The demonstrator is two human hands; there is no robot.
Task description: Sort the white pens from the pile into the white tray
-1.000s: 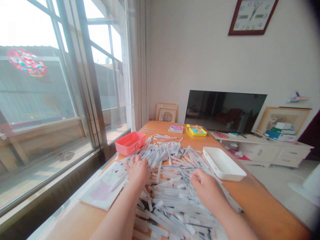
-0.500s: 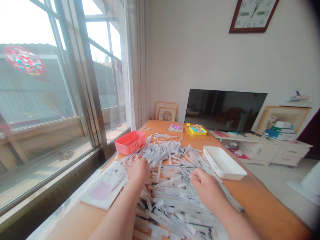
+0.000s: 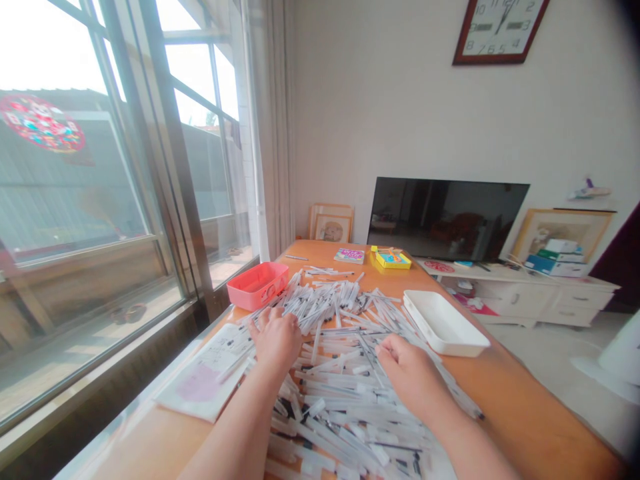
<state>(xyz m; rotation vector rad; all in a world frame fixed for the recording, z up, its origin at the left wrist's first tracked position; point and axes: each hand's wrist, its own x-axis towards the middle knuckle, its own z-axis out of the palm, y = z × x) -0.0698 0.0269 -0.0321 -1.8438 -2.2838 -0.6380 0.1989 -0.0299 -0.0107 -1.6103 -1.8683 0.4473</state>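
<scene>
Bright window [image 3: 115,167] beside a gray curtain [image 3: 275,133], pale wall [image 3: 380,100], dark television [image 3: 445,220], white cabinet [image 3: 540,299].

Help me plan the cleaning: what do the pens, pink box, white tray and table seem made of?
Pens: probably frosted plastic; dark parts show through.
Pink box: likely matte plastic; moulded-looking, rounded corners.
White tray: probably smooth plastic, though enamel is possible; evenly white, rounded corners.
Table: wood or wood-look surface, glossy; orange-brown with soft sheen.

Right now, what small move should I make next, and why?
Perhaps draw the left hand rightward, sweeping stray pens off the booklet: some lie across its edge beside that hand, while the main pile sits to the hand's right.
</scene>
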